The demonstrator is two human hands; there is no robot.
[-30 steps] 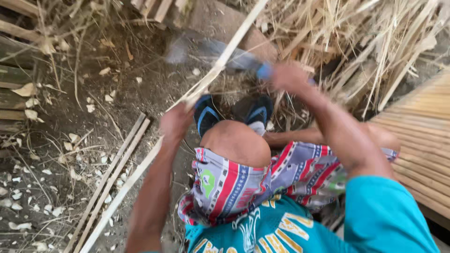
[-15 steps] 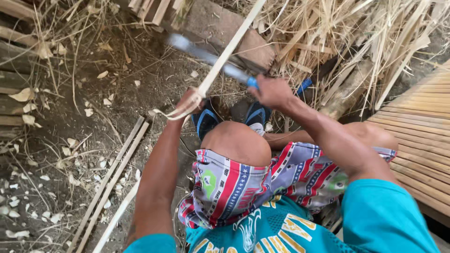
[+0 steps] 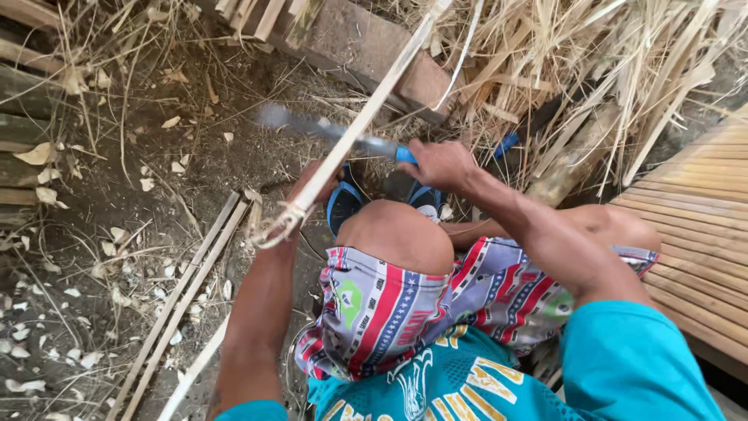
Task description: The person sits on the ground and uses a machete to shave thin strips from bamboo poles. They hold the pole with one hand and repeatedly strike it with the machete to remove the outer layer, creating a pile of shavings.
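Bare earth littered with pale shavings (image 3: pixel 117 234) and dry straw forms the ground under a squatting person, with a stack of bamboo slats (image 3: pixel 693 226) off beyond the right hand. A long bamboo strip (image 3: pixel 366 117) is held by the left hand (image 3: pixel 312 187), the fingers closed around it where a curl of peeled fibre (image 3: pixel 276 226) hangs just below the grip. The right hand (image 3: pixel 440 164) is clenched around the blue handle of a knife (image 3: pixel 327 132), whose blurred blade lies across the strip just above the left hand. For a clean shave, the blade is best kept at a shallow angle and driven away from the left fingers, the strip being held steady, since the edge works very close to them. Two finished strips (image 3: pixel 187 288) lie on the ground, to the outside of the left forearm. A brick-like block (image 3: pixel 366 54) and tangled straw (image 3: pixel 576 70) crowd the far end of the strip, and the sandalled feet (image 3: pixel 382 204) sit directly beneath the blade.
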